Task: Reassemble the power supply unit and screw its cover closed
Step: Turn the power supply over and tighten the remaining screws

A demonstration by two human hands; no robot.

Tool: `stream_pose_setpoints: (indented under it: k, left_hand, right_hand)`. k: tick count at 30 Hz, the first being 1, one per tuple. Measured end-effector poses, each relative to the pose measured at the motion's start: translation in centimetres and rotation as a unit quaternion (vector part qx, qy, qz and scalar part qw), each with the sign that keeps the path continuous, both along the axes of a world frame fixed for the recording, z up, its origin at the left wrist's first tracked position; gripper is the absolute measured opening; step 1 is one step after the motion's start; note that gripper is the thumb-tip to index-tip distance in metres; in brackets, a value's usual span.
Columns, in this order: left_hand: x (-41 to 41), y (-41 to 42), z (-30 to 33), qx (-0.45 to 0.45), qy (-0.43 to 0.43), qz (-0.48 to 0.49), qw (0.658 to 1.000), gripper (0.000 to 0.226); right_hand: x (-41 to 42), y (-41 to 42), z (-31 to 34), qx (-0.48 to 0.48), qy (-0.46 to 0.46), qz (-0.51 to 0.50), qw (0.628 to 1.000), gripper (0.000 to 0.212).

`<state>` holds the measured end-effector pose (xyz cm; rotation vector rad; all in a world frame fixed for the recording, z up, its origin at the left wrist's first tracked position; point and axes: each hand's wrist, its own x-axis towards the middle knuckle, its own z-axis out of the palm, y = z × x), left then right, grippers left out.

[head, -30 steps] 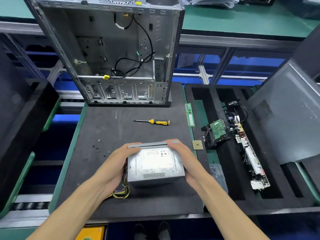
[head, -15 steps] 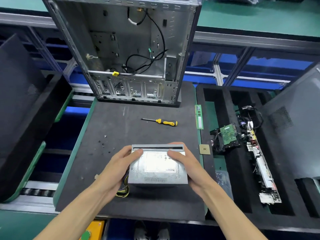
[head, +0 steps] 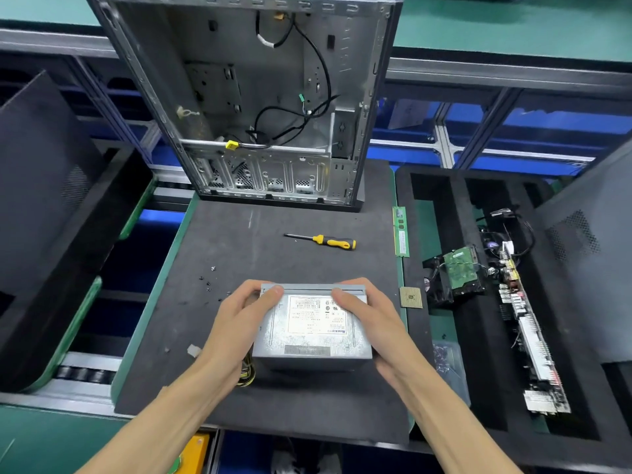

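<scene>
on the dark mat (head: 239, 388) in front of us sits the power supply unit (head: 313, 331), label up, and we've got it from 2 sides: our left hand (head: 236, 323) wraps its left edge, our right hand (head: 372, 323) its right edge, fingers curled over the far top rim. beyond it lies the yellow-handled screwdriver (head: 325, 241), well apart, with loose screws (head: 209, 280) off to the left.

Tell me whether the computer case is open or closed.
Open. The computer case stands upright with its side panel off, bare metal interior and loose black cables exposed.
</scene>
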<state>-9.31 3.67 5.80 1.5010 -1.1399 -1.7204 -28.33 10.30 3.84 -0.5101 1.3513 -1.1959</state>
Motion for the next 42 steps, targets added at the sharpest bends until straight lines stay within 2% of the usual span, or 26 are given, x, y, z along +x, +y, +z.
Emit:
stream_pose_setpoints:
  k: [8, 10, 11, 12, 15, 16, 17, 18, 19, 21, 22, 25, 27, 28, 31, 34, 38, 39, 40, 42]
  left_hand:
    - [-0.2, 0.8, -0.7, -0.142, -0.088, -0.039, 0.985, 0.016]
    - [0.2, 0.5, -0.5, -0.197, -0.167, -0.076, 0.963, 0.011]
    - [0.4, 0.3, -0.2, -0.254, -0.232, -0.111, 0.932, 0.022]
    - [0.6, 0.2, 0.2, -0.320, -0.281, -0.160, 0.891, 0.045]
    - [0.7, 0.5, 1.3, -0.473, -0.347, -0.358, 0.726, 0.112]
    - [0.5, 0.5, 1.6, -0.491, -0.370, -0.410, 0.673, 0.122]
    - [0.3, 0.3, 1.7, -0.495, -0.391, -0.443, 0.637, 0.124]
    - [0.1, 0.0, 1.8, -0.495, -0.407, -0.455, 0.619, 0.122]
    - [-0.2, -0.5, 1.9, -0.497, -0.415, -0.450, 0.615, 0.117]
    - [-0.7, -1.1, 2.1, -0.499, -0.413, -0.438, 0.623, 0.108]
    - [-0.8, -1.2, 2.2, -0.502, -0.410, -0.434, 0.625, 0.105]
    - [-0.6, -1.3, 2.0, -0.522, -0.397, -0.425, 0.624, 0.100]
    - [-0.5, -1.3, 2.0, -0.520, -0.394, -0.423, 0.629, 0.102]
    - [-0.4, -1.3, 2.0, -0.516, -0.396, -0.424, 0.630, 0.105]
    - [-0.2, -1.3, 1.9, -0.493, -0.399, -0.430, 0.642, 0.118]
    - [0.9, -1.4, 1.8, -0.476, -0.388, -0.412, 0.674, 0.116]
    - [2.0, 0.6, 0.9, -0.490, -0.386, -0.388, 0.679, 0.106]
    - [2.0, 1.2, 0.5, -0.476, -0.374, -0.361, 0.709, 0.101]
    - [2.0, 1.7, 0.1, -0.440, -0.349, -0.318, 0.764, 0.095]
    - [2.0, 1.9, -0.2, -0.312, -0.255, -0.191, 0.895, 0.083]
  right_hand:
    - [-0.4, -0.4, 0.2, -0.017, 0.063, 0.001, 0.998, 0.014]
    - [-0.5, -0.3, 0.0, -0.023, 0.072, 0.010, 0.997, 0.015]
    - [-0.6, -0.3, 0.0, -0.025, 0.073, 0.013, 0.997, 0.015]
    - [-0.6, -0.3, 0.0, -0.025, 0.073, 0.015, 0.997, 0.015]
    - [-0.7, -0.3, -0.1, -0.037, 0.081, 0.019, 0.996, 0.020]
    - [-0.7, -0.3, -0.1, -0.040, 0.083, 0.020, 0.996, 0.021]
    - [-0.7, -0.3, -0.1, -0.042, 0.084, 0.021, 0.995, 0.021]
    - [-0.6, -0.3, -0.2, -0.045, 0.087, 0.023, 0.995, 0.022]
    - [-0.7, -0.3, -0.1, -0.046, 0.096, 0.031, 0.994, 0.023]
    - [-1.1, 0.2, -0.2, -0.060, 0.111, 0.066, 0.990, 0.031]
    - [-1.5, 0.8, -0.5, -0.075, 0.108, 0.095, 0.987, 0.041]
    - [-2.5, 2.7, -1.8, -0.134, 0.108, 0.198, 0.965, 0.099]
    - [-2.7, 3.3, -2.7, -0.153, 0.139, 0.243, 0.948, 0.124]
    - [-2.8, 3.3, -2.9, -0.157, 0.163, 0.248, 0.942, 0.126]
    - [-3.0, 2.8, -3.2, -0.178, 0.219, 0.210, 0.936, 0.106]
    - [-3.1, 2.9, -3.6, -0.198, 0.220, 0.196, 0.935, 0.100]
    - [-3.1, 2.7, -3.7, -0.182, 0.182, 0.233, 0.938, 0.102]
    - [-3.1, 2.6, -3.5, -0.170, 0.154, 0.228, 0.946, 0.098]
    - [-3.0, 2.5, -3.3, -0.155, 0.123, 0.209, 0.958, 0.093]
    - [-2.4, 2.4, -3.0, -0.118, 0.065, 0.145, 0.980, 0.086]
